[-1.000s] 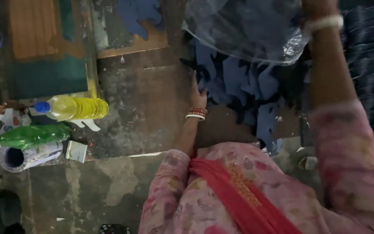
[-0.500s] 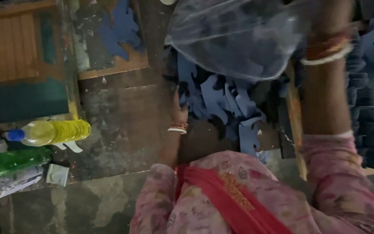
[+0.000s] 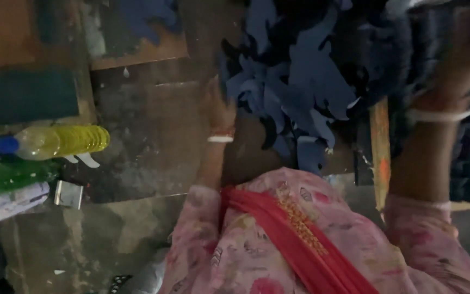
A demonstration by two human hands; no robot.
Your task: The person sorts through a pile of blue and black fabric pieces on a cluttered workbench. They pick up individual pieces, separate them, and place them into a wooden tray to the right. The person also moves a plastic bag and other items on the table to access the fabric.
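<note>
Looking down past a pink patterned sleeve and a red scarf [image 3: 300, 239], the left hand [image 3: 218, 109] lies at the edge of a heap of blue cut-out pieces [image 3: 300, 81] on the dark floor; its fingers are blurred, so its grip cannot be told. The right hand [image 3: 463, 60] is raised and smeared by motion, its hold unclear too. Off to the left lie a yellow bottle [image 3: 61, 141] and a green bottle [image 3: 6, 177].
</note>
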